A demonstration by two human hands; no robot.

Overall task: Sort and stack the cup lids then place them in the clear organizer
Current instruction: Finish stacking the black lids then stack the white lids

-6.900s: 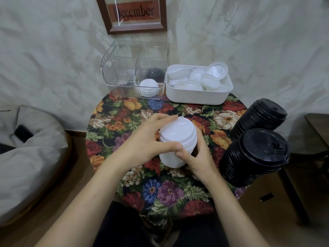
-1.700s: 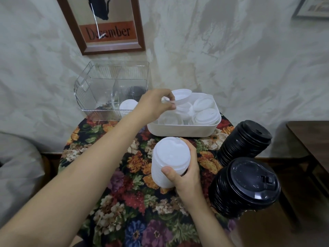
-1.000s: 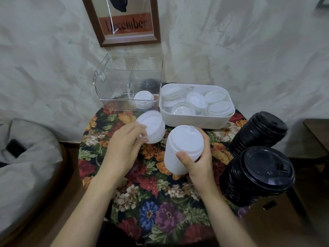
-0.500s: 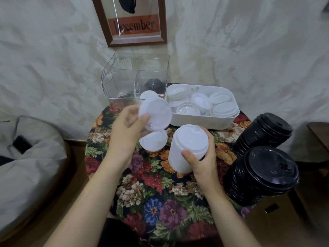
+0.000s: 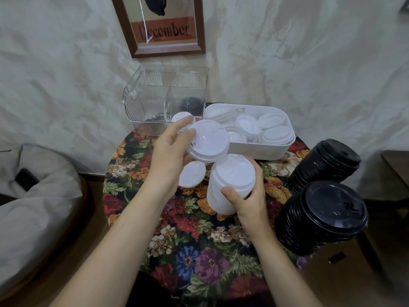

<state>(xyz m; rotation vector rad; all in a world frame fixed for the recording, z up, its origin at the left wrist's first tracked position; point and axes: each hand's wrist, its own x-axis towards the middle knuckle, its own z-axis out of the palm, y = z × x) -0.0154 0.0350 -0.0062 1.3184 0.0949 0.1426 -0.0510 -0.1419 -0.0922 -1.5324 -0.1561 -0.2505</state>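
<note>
**A:** What are the hands doing in the head view?

**B:** The left hand (image 5: 170,151) is pinching a single white lid (image 5: 208,140) by its rim. The lid is thin, glossy, round plastic, and it is tilting just in front of the white bin (image 5: 261,149). The right hand (image 5: 247,196) is curling its fingers and thumb round a ribbed stack of white lids (image 5: 230,180), also just in front of the bin.

**A:** And around them?

**B:** A loose lid (image 5: 191,173) is lying flat in front of the bin's left end, on the desk (image 5: 199,240) with its woven floral cloth. The clear organizer (image 5: 166,100), made of ridged see-through plastic with a divider, is sitting just left of the bin. A small white stack (image 5: 180,117) is resting in the compartment nearest the bin. More white lids are lying jumbled inside the bin. Two black lid stacks (image 5: 323,160) are leaning right of the bin.

**A:** Any writing?

**B:** A wood-framed print (image 5: 163,29) is hanging behind the bin and reading "December". The nearer black lid's embossed mark is staying unreadable.
</note>
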